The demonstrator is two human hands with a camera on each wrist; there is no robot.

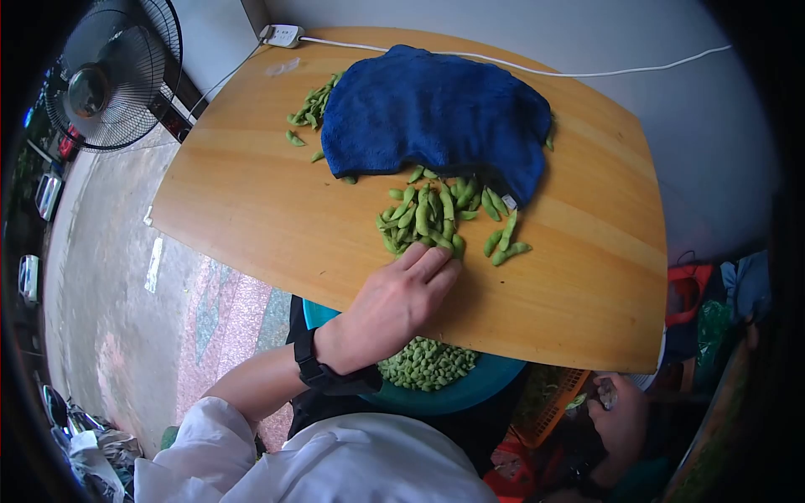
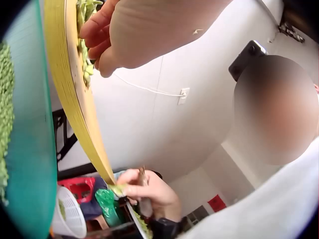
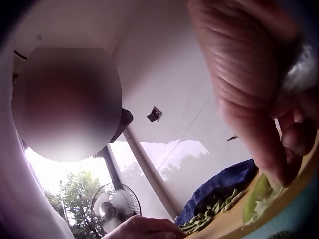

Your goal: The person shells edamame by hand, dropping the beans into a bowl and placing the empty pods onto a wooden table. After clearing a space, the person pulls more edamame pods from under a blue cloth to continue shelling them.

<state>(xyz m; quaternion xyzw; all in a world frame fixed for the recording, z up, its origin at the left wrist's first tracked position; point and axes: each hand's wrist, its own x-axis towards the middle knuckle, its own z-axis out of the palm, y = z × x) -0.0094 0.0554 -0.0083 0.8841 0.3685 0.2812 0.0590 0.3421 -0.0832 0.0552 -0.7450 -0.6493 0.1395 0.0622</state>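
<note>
My left hand (image 1: 402, 293) reaches over the table's near edge. Its loosely bent fingertips are right at the near side of a pile of green soybean pods (image 1: 423, 210). In the left wrist view no pod shows between its thumb and fingers. Low at the right, beside the table, my right hand (image 1: 622, 411) pinches a split soybean pod (image 3: 255, 199), its pale inside showing in the right wrist view. Something shiny and clear (image 3: 301, 69) also lies in this hand, partly hidden by the fingers. Below the table edge, a teal basin (image 1: 436, 402) holds shelled green beans (image 1: 428, 365).
A blue cloth (image 1: 428, 113) covers part of the pods on the wooden table (image 1: 251, 210). More pods (image 1: 314, 105) lie left of it. A power strip (image 1: 281, 35) and white cable sit at the back. An orange basket (image 1: 553, 411) is below right; a fan (image 1: 101, 84) stands left.
</note>
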